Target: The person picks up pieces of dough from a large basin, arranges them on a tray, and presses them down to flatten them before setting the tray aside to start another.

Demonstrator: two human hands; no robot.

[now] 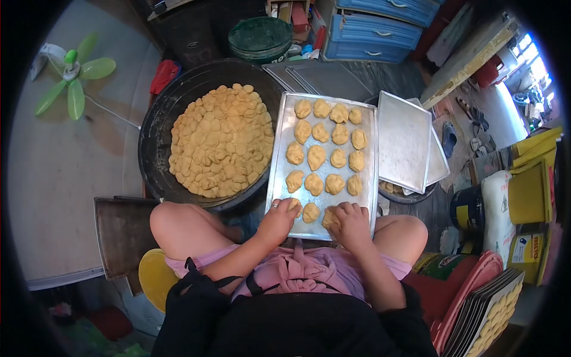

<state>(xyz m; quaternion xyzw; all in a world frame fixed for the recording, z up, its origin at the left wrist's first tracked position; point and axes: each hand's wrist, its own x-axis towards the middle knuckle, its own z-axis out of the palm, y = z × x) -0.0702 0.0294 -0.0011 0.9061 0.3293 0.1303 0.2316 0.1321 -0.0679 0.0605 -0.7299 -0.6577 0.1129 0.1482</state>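
Dough pieces (322,157) fill tray (282,159); no readable writing.

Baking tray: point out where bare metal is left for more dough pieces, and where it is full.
On the baking tray, bare metal runs along the left rim beside the dough pieces and in the near right corner past the right hand. The upper four rows are packed. The near row is crowded: the left hand and right hand both rest on pieces there.

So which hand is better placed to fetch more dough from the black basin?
Probably the left hand: it rests at the tray's left edge, and the black basin lies on that side. The right hand is busy over a dough piece.
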